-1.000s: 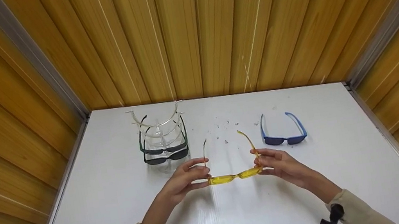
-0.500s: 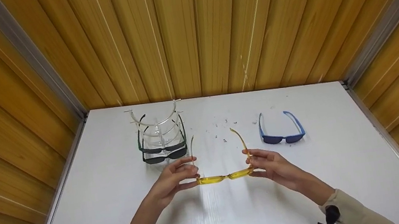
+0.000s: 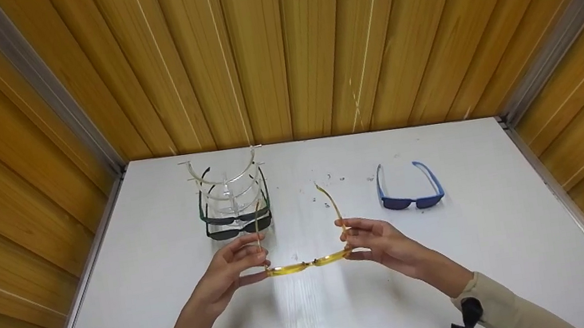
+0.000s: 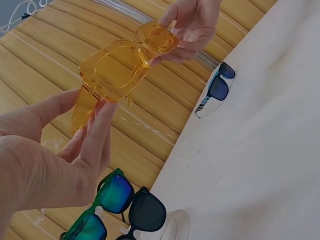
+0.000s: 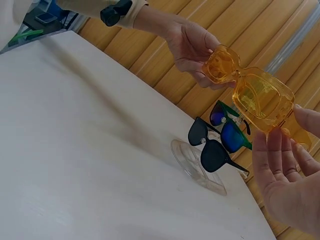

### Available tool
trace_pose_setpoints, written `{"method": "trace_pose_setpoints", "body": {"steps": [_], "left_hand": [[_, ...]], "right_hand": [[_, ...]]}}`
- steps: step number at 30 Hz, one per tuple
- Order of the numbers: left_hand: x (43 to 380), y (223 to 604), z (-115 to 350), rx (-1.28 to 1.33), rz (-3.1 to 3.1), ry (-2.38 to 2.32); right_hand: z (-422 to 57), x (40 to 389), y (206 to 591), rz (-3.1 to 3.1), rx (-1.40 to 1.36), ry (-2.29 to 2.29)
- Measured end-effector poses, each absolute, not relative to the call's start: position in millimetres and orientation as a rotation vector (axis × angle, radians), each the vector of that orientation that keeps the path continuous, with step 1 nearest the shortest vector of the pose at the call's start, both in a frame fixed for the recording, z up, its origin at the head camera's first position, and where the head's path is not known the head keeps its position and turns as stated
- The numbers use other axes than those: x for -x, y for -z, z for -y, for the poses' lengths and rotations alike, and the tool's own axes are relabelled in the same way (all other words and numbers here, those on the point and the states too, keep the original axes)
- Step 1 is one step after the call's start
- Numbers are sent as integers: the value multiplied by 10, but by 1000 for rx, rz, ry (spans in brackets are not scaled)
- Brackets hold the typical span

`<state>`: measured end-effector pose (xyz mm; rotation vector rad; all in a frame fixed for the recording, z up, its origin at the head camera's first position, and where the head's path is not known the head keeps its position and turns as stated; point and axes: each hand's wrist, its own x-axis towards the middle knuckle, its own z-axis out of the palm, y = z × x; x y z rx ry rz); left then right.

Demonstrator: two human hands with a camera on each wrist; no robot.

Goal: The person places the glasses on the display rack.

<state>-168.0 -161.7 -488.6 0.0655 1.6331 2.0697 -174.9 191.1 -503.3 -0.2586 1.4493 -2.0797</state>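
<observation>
Both my hands hold up a pair of see-through yellow glasses [image 3: 287,270] above the table, its temples spread and pointing away from me. My left hand [image 3: 226,275] pinches the left temple near the hinge; my right hand [image 3: 387,242] pinches the right one. In the left wrist view the orange-yellow frame [image 4: 111,70] is tilted. Just beyond my left hand stands a clear display rack [image 3: 225,182]. Green-framed sunglasses [image 3: 219,220] with mirrored lenses and, lower down, black sunglasses [image 3: 224,235] sit on it. The upper arms of the rack carry no glasses.
Blue sunglasses [image 3: 412,202] lie with temples unfolded on the right of the white table [image 3: 500,237]. Small dark specks are scattered mid-table. Wood-patterned walls [image 3: 281,50] enclose the back and sides. The rack's clear base [image 5: 200,170] rests on the tabletop.
Both hands have carried the yellow glasses left, toward the rack, so the left temple now overlaps the dark sunglasses in the head view. The rack and blue sunglasses stay put.
</observation>
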Motion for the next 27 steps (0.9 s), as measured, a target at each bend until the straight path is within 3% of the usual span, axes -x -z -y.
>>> {"method": "trace_pose_setpoints", "body": {"steps": [27], "left_hand": [[1618,4720,2206,64,-1794,-2082]], "right_hand": [[-1331,1963,4959,-1431,270,2040]]}}
